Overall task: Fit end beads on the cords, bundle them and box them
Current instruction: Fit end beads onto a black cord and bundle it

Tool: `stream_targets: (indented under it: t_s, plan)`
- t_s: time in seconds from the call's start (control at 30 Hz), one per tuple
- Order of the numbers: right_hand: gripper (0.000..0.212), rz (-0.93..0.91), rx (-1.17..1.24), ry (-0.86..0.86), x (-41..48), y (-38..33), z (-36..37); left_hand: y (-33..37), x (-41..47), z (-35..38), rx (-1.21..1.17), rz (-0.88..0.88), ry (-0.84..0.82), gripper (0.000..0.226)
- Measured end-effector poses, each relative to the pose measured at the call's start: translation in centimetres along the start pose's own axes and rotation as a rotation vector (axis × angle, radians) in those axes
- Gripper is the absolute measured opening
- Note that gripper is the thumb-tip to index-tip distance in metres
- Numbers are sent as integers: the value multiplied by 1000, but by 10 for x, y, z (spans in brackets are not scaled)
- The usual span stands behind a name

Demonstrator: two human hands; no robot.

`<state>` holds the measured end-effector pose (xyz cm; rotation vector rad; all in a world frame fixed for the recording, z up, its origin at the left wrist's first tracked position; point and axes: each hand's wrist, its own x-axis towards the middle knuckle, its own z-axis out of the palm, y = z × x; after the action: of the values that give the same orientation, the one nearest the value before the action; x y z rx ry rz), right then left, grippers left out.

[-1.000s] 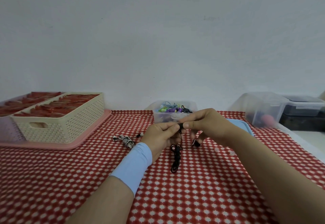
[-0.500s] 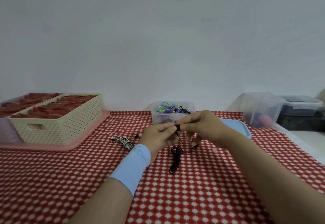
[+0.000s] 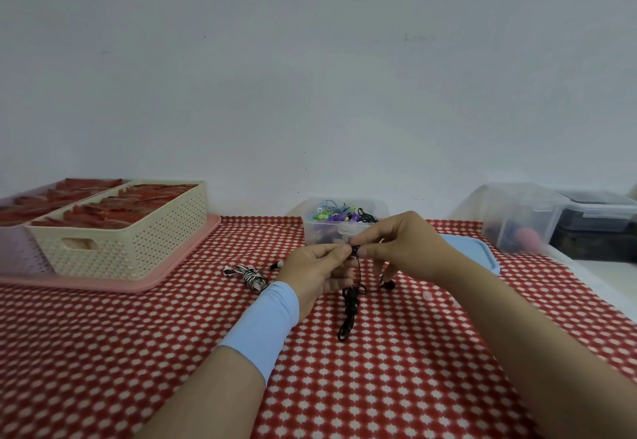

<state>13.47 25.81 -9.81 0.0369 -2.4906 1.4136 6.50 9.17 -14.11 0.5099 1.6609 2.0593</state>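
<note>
Left hand [image 3: 315, 271]: fingers curled, thumb and forefinger pinching the top end of the black cord [image 3: 350, 304].
Right hand [image 3: 406, 245]: fingertips pinching the same end, at a small dark bead [image 3: 355, 250], opposite the left thumb.
Black cord: hangs from the pinch; its wound part lies on the tablecloth [image 3: 396, 352] below the hands.
Striped cord [image 3: 253, 275]: bundled, just left of the left wrist.

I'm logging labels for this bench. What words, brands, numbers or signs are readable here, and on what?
No text can be read.
The cream basket, the clear box of cords, the clear tub and the dark box show no print; nor does the black cord pinched by the left hand and the right hand.
A faint mark on the wall is too blurred to tell whether it is writing.
</note>
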Motion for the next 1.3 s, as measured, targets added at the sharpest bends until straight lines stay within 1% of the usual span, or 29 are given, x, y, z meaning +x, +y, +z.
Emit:
stream_targets:
  t_s: [0.17, 0.47, 0.57, 0.7, 0.77, 0.93, 1.03, 1.1, 1.17, 1.3]
  plan:
    - [15, -46, -62, 2, 0, -1, -1, 1, 0, -1, -23, -23, -8, 24]
    - [13, -88, -82, 7, 0, -3, -3, 2, 0, -1, -32, -44, -22, 22]
    - [14, -101, -122, -4, 1, -3, -4, 2, 0, -1, -26, -32, -34, 20]
    - [17, -119, -150, 40, 2, -1, 3, 1, 0, -2, -35, -20, -32, 21]
    - [17, -136, -160, 19, 1, -2, 1, 1, 0, -2, -38, -24, -39, 20]
    - [20, -109, -68, 43, 1, -2, 1, 1, 0, -2, -42, -29, -38, 15]
    - [18, -116, -95, 16, 1, -3, 2, 0, 1, -2, -45, -16, -39, 15]
    - [13, -64, -29, -30, -2, -3, -2, 0, 1, -3, -52, -2, -43, 16]
    - [13, -7, 44, -48, -4, -3, -4, -1, 1, -3, -63, 3, -45, 16]
    - [13, -29, 64, -11, -3, -3, -1, -2, 2, -3, -57, 10, -35, 21]
